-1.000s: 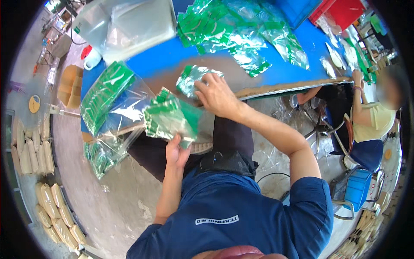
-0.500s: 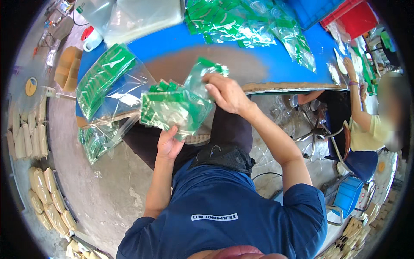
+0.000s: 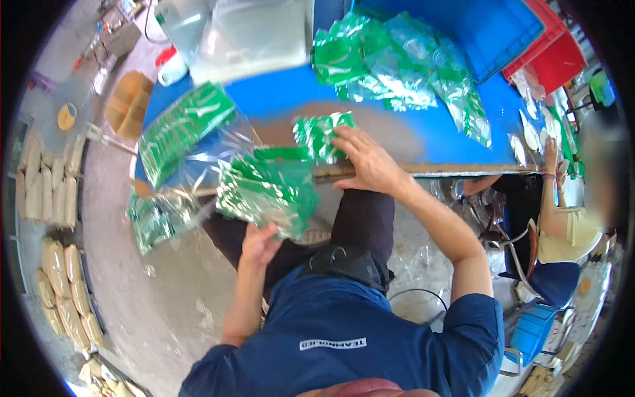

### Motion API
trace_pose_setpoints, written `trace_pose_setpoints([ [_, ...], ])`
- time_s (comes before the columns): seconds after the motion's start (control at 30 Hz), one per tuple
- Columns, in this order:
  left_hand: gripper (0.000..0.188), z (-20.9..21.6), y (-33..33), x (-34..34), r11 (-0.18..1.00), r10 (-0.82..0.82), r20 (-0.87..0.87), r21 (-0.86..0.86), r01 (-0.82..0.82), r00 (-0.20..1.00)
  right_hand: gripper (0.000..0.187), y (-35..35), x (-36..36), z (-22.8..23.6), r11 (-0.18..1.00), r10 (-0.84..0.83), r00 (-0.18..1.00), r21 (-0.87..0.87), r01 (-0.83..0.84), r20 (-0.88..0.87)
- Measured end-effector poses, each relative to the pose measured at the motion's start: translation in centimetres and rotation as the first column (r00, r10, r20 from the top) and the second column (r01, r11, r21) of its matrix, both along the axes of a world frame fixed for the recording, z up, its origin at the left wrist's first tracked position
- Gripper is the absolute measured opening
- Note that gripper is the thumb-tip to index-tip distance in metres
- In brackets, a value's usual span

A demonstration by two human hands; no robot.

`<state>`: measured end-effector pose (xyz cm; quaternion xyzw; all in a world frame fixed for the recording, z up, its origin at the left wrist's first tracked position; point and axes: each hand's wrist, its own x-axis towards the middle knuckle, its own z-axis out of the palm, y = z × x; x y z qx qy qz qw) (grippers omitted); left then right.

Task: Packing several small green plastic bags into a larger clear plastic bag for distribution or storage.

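Note:
My left hand (image 3: 260, 246) is closed on the near edge of a bundle of green-and-clear plastic bags (image 3: 263, 192), held over my lap at the table's front edge. Just beyond the bundle, another green-and-clear plastic bag (image 3: 314, 137) lies at the worn part of the blue table (image 3: 274, 96). The fingertips of my right hand (image 3: 374, 165) rest on that bag's right side, with the fingers stretched out and the thumb well apart. To the left lies a fanned row of similar bags (image 3: 188, 129), partly under clear film.
A pile of green-and-clear bags (image 3: 377, 56) lies at the back, beside a blue crate (image 3: 493, 40) and a red crate (image 3: 559, 59). A white container with a red lid (image 3: 172, 68) stands back left. A co-worker (image 3: 562, 231) sits at the right.
My right hand has opened its fingers and moved slightly right and down, with the bag under it now lower at the table edge. The left-hand bundle has dropped slightly nearer me.

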<state>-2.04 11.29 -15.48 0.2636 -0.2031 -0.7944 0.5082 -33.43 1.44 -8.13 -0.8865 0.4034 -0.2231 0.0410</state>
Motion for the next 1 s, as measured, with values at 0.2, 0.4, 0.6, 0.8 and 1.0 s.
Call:
trace_pose_setpoints([
  [0.2,0.066,-1.6,-2.0,-0.9,1.000,-0.024,-0.272,-0.017,0.020,0.962,0.023,2.9,7.3,-0.1,0.700,-0.416,0.477,0.608,-0.375,0.774],
  [0.4,0.057,0.2,-1.8,-2.5,0.995,0.088,-0.142,0.061,-0.080,0.986,0.064,-13.2,3.3,0.1,0.898,-0.390,0.820,-0.022,0.439,0.419],
  [0.6,0.069,1.2,0.8,-0.5,0.993,0.101,-0.062,-0.047,-0.104,0.993,0.110,-10.0,7.0,-2.6,0.940,-0.299,0.923,0.092,0.329,-0.243],
  [0.8,0.073,-0.4,-0.2,2.9,0.997,0.007,-0.073,-0.082,-0.013,0.997,0.048,0.9,6.4,-2.1,0.992,-0.020,0.984,0.128,-0.003,0.178],
  [1.0,0.065,0.8,-1.7,-0.4,0.995,0.084,-0.172,-0.045,-0.093,0.981,0.022,3.4,9.6,2.0,0.570,-0.646,0.322,0.718,-0.401,0.692],
])
